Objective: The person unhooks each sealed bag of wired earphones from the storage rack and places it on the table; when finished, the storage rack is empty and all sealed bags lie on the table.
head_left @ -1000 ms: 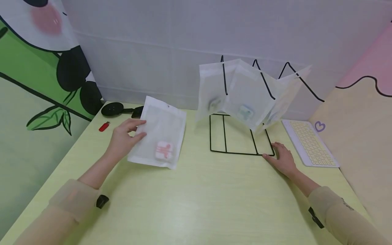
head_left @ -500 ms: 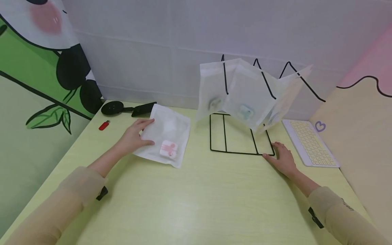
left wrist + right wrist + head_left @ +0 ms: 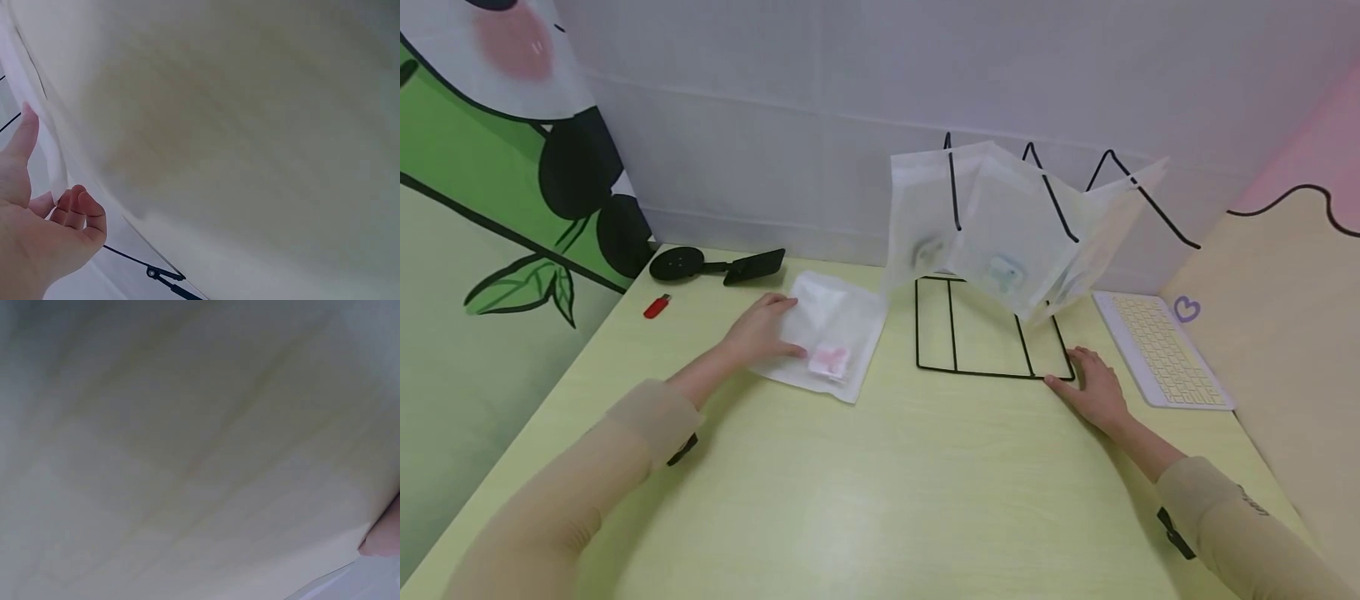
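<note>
My left hand (image 3: 760, 333) holds a flat white translucent pouch (image 3: 868, 333) by its left edge, low over the table left of the rack. Inside it a pink and white square item (image 3: 829, 362) shows through. In the left wrist view the fingers curl at the edge of the pouch (image 3: 53, 159), seen nearly edge-on. At the front right corner of a black wire rack (image 3: 992, 374), my right hand (image 3: 1097, 390) grips the base, thumb on the front wire and fingers at the side. Several similar pouches (image 3: 992, 217) stand between the rack's tall wire loops, small items visible inside.
A white keyboard (image 3: 1165, 350) lies right of the rack. At the back left are a black slotted spoon (image 3: 677, 263), a black spatula (image 3: 756, 267) and a red USB stick (image 3: 657, 307). A light cloth wall (image 3: 737, 125) stands behind the table.
My left hand has moved right with the pouch, which has tilted flatter and come closer to the rack, uncovering the spatula. The right hand has stayed at the rack corner.
</note>
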Motion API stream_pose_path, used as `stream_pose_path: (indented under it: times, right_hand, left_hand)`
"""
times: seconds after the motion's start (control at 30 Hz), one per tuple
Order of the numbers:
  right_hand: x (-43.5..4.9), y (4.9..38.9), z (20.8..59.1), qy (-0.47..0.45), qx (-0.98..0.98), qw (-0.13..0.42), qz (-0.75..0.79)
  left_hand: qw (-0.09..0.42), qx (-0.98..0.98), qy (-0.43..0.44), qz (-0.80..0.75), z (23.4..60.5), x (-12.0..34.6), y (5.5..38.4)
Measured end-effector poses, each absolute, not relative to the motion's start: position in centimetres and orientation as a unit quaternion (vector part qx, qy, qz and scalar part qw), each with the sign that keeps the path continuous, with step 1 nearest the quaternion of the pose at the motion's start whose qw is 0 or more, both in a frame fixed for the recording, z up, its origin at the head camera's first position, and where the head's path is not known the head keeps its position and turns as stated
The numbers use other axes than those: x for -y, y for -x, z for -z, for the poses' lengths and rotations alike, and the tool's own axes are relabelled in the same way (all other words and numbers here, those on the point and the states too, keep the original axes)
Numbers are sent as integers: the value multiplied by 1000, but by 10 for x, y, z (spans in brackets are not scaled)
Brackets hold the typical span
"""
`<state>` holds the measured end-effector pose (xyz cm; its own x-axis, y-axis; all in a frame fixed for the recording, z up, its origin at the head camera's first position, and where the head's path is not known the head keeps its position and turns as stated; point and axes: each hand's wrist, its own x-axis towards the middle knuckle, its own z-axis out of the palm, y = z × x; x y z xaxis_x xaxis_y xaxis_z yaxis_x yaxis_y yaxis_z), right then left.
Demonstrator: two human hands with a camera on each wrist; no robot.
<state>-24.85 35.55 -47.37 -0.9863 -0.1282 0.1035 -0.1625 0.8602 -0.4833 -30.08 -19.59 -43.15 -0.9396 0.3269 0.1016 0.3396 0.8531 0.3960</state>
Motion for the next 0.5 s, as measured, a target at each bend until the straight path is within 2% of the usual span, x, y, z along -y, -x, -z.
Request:
stream_pose_path:
  times: [0.23, 0.5]
  right_hand:
    - [-356, 249, 475, -79, 964, 41, -252]
    - [-357, 251, 477, -78, 965, 39, -248]
  left_hand:
    - [-33, 969, 150, 191, 433, 186, 313]
    - [-121, 956, 184, 191, 431, 202, 325]
